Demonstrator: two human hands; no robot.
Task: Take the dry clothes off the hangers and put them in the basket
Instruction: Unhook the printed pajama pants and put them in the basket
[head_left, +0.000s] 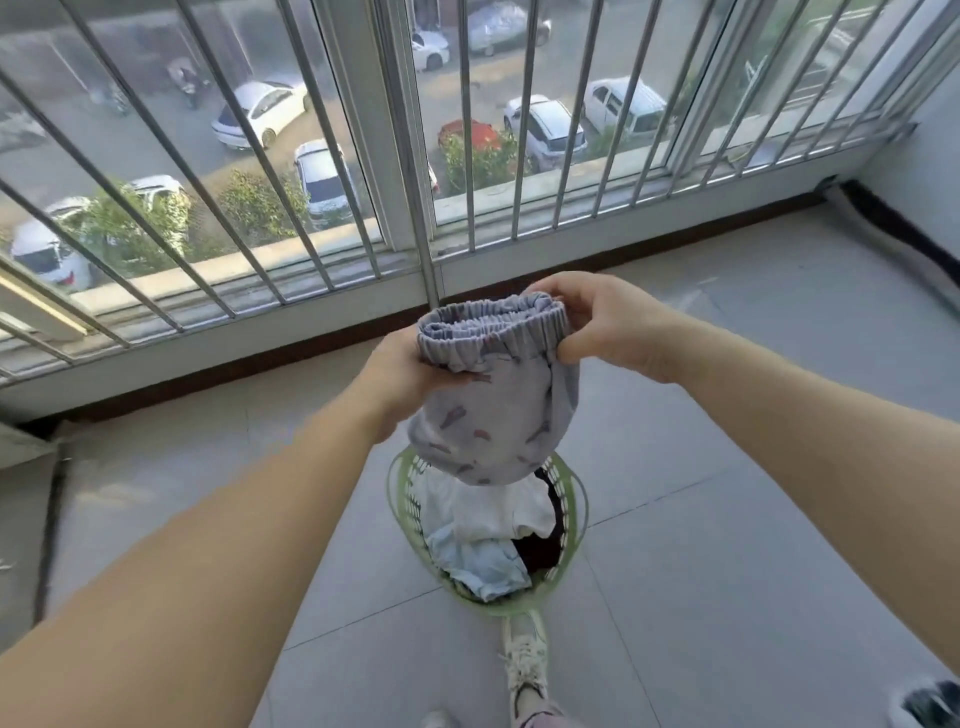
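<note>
A pale lilac pair of shorts (493, 426) with small dark prints and an elastic waistband hangs in the air above the green plastic basket (574, 499). My left hand (402, 371) grips the left end of the waistband. My right hand (602, 322) pinches its right end. The basket stands on the tiled floor below and holds white, light blue and dark clothes (488, 535). The shorts hide the far part of the basket. No hanger is in view.
A window with metal bars (467, 156) runs along the far side of the balcony, with parked cars far below. My white shoe (524, 660) stands just in front of the basket. A dark object (930, 704) sits at the bottom right corner.
</note>
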